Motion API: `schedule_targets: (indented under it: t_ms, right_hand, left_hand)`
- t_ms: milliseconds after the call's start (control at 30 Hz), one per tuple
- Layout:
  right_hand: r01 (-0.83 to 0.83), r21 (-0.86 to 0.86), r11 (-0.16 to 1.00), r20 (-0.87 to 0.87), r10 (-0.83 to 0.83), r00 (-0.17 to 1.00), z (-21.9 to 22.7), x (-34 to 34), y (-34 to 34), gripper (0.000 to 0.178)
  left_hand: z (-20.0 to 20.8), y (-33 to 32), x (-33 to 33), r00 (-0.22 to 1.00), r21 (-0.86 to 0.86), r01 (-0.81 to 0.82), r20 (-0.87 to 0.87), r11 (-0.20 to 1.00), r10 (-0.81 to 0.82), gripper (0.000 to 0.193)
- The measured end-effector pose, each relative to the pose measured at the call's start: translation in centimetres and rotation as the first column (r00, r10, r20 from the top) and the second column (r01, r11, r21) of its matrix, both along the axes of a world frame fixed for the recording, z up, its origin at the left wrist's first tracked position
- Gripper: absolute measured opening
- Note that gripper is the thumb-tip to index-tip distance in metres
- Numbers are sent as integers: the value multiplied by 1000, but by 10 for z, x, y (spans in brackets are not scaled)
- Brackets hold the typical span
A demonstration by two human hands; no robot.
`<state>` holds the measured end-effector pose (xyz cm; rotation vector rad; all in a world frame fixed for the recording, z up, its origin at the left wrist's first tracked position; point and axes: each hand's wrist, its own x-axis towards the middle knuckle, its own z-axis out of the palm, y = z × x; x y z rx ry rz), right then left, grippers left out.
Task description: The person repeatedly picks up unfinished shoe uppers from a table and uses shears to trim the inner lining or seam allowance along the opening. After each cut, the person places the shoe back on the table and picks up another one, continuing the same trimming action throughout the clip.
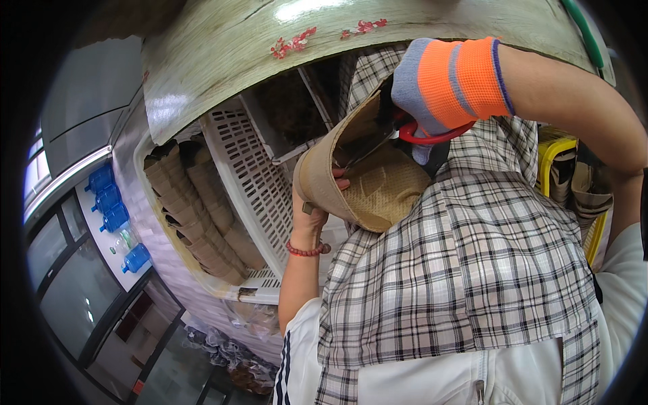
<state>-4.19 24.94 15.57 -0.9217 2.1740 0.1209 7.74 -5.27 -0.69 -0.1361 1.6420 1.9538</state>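
A stiff tan tube-shaped piece [320,179], textured on its inside, rests against my lap at a tilt. My left hand [312,214] grips its left wall, with fingertips showing inside the opening and a red beaded bracelet on the wrist. My right hand [425,88] wears a grey and orange knit glove and is closed round the red handles of scissors [442,137]. Their blades reach into the tube toward my left fingertips. I cannot tell whether the blades are parted. A checked apron [432,270] covers my lap.
A white slotted plastic basket [260,196] at the left holds stacked tan pieces [196,209]. A wood-patterned table [223,64] spans the far side. To the right stands a yellow-rimmed basket [550,158] with more tan pieces. Blue water jugs [108,199] stand farther left.
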Motion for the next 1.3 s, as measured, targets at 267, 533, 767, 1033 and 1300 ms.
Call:
schedule_targets:
  t_ms: [267, 533, 767, 1033, 1300]
  right_hand:
    - [-20, -8, 1000, -132, 18, 991, 5, 7, 3, 46]
    - [282, -51, 958, 48, -280, 959, -30, 28, 31, 77]
    - [338, -149, 929, 46, -335, 941, -47, 44, 50, 78]
    - [334, -151, 930, 27, -334, 942, -55, 50, 54, 48]
    - [328, -197, 924, 12, -332, 943, -57, 46, 43, 64]
  left_hand:
    - [4, 6, -6, 998, 76, -8, -62, 997, 13, 21]
    - [16, 16, -5, 992, 45, -114, 52, 992, 111, 25]
    - [27, 23, -7, 972, -17, -143, 186, 990, 143, 38]
    - [29, 26, -6, 980, 45, -135, 151, 990, 126, 42]
    - [21, 25, -7, 993, 66, -118, 29, 991, 117, 32]
